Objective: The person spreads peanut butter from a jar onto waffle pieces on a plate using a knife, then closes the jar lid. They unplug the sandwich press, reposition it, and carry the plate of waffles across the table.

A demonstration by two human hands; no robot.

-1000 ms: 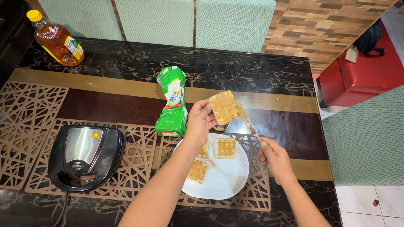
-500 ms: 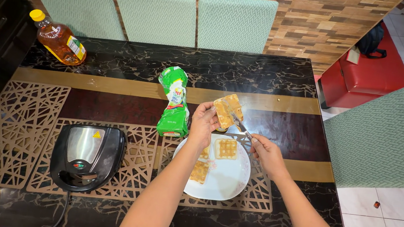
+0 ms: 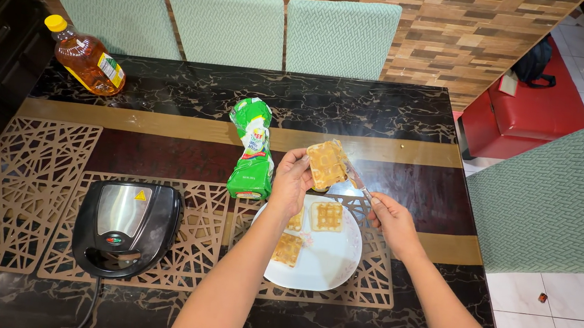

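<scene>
My left hand holds up a square waffle piece coated with a light brown spread, above the far edge of a white plate. My right hand grips a metal knife whose blade touches the right edge of that waffle piece. On the plate lie other waffle pieces: one square near the far rim, one at the left, and one partly hidden under my left wrist. A jar sits behind the held waffle, mostly hidden.
A green bread bag lies left of my left hand. A closed black waffle maker stands at the left, its cord running off the front edge. A syrup bottle lies at the far left. Chairs ring the dark marble table.
The knife swept across the held waffle's face and now rests at its right edge. My left hand lowered the waffle slightly toward the plate.
</scene>
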